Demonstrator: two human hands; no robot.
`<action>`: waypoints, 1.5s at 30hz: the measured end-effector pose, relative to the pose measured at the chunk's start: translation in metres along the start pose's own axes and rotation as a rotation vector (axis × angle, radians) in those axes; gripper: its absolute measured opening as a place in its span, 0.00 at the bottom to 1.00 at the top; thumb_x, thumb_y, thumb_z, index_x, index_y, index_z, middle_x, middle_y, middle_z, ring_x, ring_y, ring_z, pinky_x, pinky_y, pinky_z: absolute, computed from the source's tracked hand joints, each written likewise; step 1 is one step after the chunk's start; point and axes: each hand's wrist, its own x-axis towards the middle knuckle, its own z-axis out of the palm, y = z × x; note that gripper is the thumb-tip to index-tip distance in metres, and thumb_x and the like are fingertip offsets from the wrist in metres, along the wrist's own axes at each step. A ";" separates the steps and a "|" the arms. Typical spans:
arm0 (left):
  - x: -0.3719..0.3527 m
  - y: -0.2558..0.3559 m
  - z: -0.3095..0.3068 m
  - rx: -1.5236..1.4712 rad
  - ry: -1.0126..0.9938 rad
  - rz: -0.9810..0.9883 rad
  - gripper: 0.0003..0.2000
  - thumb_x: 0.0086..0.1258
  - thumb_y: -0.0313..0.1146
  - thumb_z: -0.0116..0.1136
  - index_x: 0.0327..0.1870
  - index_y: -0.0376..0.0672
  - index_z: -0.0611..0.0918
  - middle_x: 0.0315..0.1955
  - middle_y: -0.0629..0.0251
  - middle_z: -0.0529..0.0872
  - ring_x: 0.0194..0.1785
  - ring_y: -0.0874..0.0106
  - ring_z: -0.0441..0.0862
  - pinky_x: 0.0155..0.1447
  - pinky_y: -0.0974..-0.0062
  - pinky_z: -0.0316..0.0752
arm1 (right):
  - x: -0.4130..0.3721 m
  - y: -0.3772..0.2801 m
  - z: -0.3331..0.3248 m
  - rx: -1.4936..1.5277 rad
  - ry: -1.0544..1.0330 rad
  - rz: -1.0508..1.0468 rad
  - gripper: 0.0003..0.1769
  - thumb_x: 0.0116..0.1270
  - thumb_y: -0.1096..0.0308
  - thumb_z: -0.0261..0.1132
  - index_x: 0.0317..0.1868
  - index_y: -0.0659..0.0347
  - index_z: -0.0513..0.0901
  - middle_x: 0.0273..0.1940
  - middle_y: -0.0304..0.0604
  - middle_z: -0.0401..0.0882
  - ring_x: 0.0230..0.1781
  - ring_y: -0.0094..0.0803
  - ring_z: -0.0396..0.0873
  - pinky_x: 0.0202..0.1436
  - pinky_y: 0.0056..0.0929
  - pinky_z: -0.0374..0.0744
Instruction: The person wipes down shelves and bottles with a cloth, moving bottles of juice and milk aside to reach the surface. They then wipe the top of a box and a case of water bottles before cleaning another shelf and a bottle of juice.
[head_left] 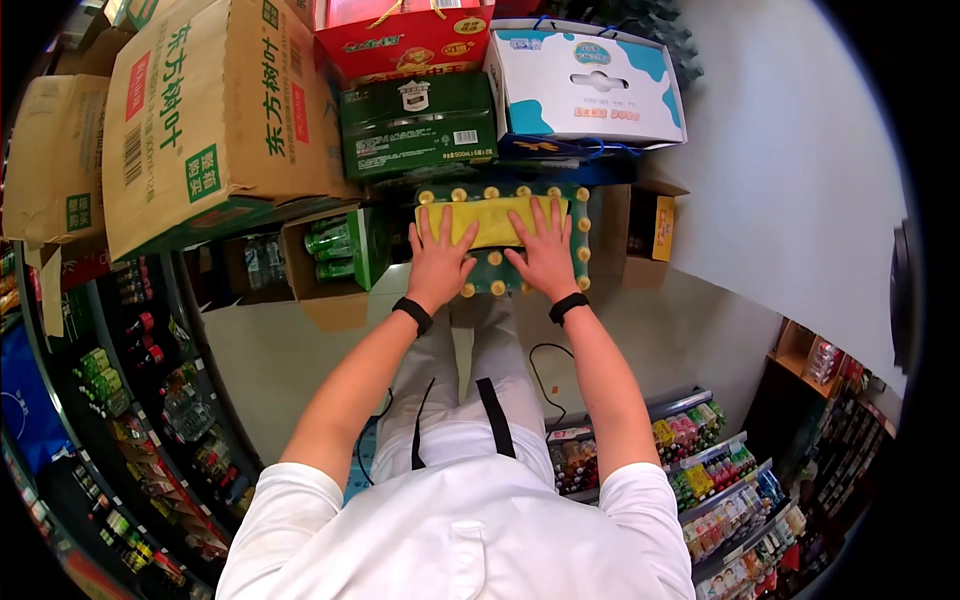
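Note:
A folded yellow cloth (490, 222) lies across the top of a shrink-wrapped pack of bottles (512, 272) with gold caps and green sides. My left hand (438, 262) rests flat on the cloth's left part, fingers spread and pointing away from me. On its right part lies my right hand (546, 252), also flat with spread fingers. Both thumbs reach inward over the near edge of the cloth. Neither hand grips anything. Black bands circle both wrists.
Behind the pack stand a green carton (418, 125), a red box (400, 45) and a white-and-blue box (590, 85). Large cardboard cartons (215, 110) rise at the left. An open carton (650, 235) sits at the right. Drink shelves (700, 470) line the lower right.

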 end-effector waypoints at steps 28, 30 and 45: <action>-0.081 0.102 0.055 -0.038 -0.131 -0.005 0.32 0.70 0.41 0.65 0.77 0.58 0.72 0.80 0.52 0.62 0.83 0.40 0.49 0.82 0.35 0.46 | -0.136 0.028 0.020 0.040 -0.029 0.091 0.36 0.69 0.57 0.68 0.77 0.45 0.70 0.80 0.41 0.61 0.83 0.44 0.54 0.84 0.56 0.55; -0.069 0.115 0.056 -0.040 -0.101 0.018 0.32 0.69 0.41 0.66 0.76 0.58 0.72 0.79 0.53 0.62 0.83 0.40 0.50 0.82 0.35 0.45 | -0.140 0.035 0.018 0.083 -0.022 0.123 0.36 0.70 0.58 0.67 0.77 0.52 0.69 0.80 0.42 0.62 0.83 0.47 0.54 0.83 0.57 0.56; 0.074 0.147 0.034 -0.027 0.066 -0.012 0.34 0.74 0.49 0.59 0.79 0.50 0.67 0.80 0.47 0.59 0.84 0.41 0.46 0.81 0.35 0.43 | -0.020 0.097 0.011 0.327 0.162 0.143 0.37 0.75 0.67 0.58 0.79 0.70 0.58 0.79 0.69 0.50 0.79 0.68 0.53 0.81 0.53 0.62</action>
